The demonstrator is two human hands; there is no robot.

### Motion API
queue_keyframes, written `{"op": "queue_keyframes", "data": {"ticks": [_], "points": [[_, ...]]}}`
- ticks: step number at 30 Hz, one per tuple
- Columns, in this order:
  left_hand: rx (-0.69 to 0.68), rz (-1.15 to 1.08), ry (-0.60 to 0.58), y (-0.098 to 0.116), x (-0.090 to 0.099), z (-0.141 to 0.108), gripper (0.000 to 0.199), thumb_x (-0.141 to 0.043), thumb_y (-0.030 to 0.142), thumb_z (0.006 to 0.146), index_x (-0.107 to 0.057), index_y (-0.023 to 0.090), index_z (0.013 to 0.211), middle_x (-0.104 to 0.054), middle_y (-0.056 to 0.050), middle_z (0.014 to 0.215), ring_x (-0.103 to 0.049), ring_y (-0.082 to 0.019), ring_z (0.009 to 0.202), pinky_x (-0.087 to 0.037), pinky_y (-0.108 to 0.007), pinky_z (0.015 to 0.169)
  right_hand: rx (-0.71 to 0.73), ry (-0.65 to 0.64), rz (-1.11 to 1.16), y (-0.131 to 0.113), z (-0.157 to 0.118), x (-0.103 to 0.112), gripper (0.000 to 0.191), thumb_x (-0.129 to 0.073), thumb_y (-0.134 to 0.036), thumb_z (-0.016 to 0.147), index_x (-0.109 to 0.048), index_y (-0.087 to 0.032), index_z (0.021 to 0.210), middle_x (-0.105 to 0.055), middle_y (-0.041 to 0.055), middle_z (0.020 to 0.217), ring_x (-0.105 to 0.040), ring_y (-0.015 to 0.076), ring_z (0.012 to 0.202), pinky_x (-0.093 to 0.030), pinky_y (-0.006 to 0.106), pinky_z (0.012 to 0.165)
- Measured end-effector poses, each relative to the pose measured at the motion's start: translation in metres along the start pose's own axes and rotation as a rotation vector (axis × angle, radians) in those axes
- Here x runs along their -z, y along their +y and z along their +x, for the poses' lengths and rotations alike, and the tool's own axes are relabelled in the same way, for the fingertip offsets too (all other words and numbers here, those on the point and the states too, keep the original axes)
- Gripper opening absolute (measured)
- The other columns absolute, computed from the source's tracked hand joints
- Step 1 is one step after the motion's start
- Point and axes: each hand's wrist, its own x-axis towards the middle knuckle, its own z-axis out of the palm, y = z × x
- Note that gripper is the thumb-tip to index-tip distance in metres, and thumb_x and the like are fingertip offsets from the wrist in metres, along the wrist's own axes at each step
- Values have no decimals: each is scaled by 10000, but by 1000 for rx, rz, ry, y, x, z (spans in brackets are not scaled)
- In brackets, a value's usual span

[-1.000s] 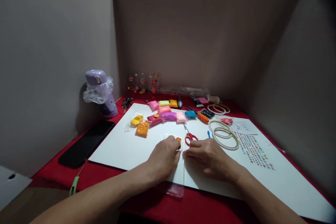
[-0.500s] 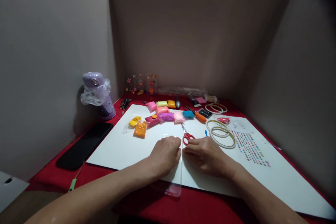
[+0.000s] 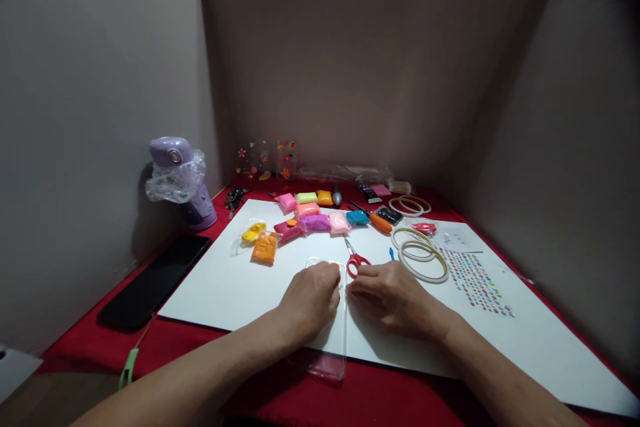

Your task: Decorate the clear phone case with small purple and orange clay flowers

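A clear phone case lies at the front edge of the white board, partly over the red cloth. My left hand rests over the case with its fingers closed; what they pinch, if anything, is hidden. A small orange bit shows on the case beside its fingertips. Just right of the case is my right hand, fingers pressed together, their contents too small to make out. Red-handled scissors lie right behind the hands, pointing away.
Clay packets lie behind the hands, with an opened orange packet to the left. Tape rings and a gem sticker sheet are at right. A black phone and purple bottle stand or lie at left.
My left hand has shifted slightly left, uncovering more of the case's top and the orange bit. My right hand has hardly moved. The view has turned slightly.
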Motion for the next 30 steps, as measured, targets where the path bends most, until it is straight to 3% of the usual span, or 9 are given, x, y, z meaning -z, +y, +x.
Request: {"op": "queue_keyframes", "data": {"ticks": [7, 11, 13, 15, 17, 19, 24, 30], "points": [[-15, -102, 64, 0, -1, -4, 150, -465, 80, 779, -593, 157, 761, -617, -42, 761, -550, -159, 695, -405, -262, 645, -5, 9, 1, 0, 0, -1, 181, -502, -86, 802, -648, -192, 822, -609, 20, 696, -529, 120, 593, -309, 237, 547], [-58, -199, 242, -2, 14, -8, 144, -465, 131, 839, -602, 162, 805, -627, -34, 771, -546, -139, 677, -402, -250, 640, -16, 12, -2, -1, 1, 0, 179, -508, -86, 799, -652, -191, 821, -603, 15, 686, -518, 116, 587, -303, 236, 548], [-7, -227, 340, -9, 28, -7, 156, -459, 162, 859, -603, 162, 799, -636, -36, 772, -551, -135, 671, -401, -248, 639, -25, 3, 1, -2, 1, 1, 184, -510, -86, 798, -655, -192, 833, -602, 15, 685, -512, 117, 586, -300, 238, 550], [135, -177, 353, -18, 43, -5, 170, -465, 158, 838, -600, 166, 735, -624, -27, 703, -551, -140, 645, -391, -254, 623, -37, -17, 5, -3, 1, 2, 191, -508, -86, 797, -658, -195, 848, -604, 14, 691, -509, 118, 590, -299, 240, 553], [310, -117, 271, -29, 55, -2, 144, -490, 160, 796, -602, 168, 707, -605, -18, 632, -556, -153, 611, -385, -262, 598, -45, -24, -2, -5, 1, 3, 190, -504, -92, 799, -657, -193, 852, -607, 16, 694, -504, 120, 590, -296, 246, 554], [400, -179, 160, -36, 62, -1, 136, -472, 152, 777, -589, 162, 709, -600, -14, 620, -562, -140, 557, -386, -244, 539, -43, -9, -21, -7, 1, 3, 168, -504, -112, 807, -652, -184, 837, -608, 19, 690, -494, 120, 581, -284, 255, 551], [490, -438, -187, -34, 62, -7, 140, -444, 113, 721, -552, 148, 802, -519, 27, 473, -556, -139, 410, -347, -194, 368, 10, -1, -64, -12, 0, -2, 206, -525, -220, 854, -634, -188, 683, -578, 4, 633, -460, 104, 542, -237, 272, 534], [567, -707, -238, -25, 59, -8, 332, -494, 100, 682, -488, 103, 1014, -552, 28, 588, -558, -141, 403, -370, -206, 316, -1, 0, -66, -13, 2, -10, 199, -538, -189, 841, -643, -186, 672, -579, 0, 615, -452, 99, 530, -248, 258, 530]]}}
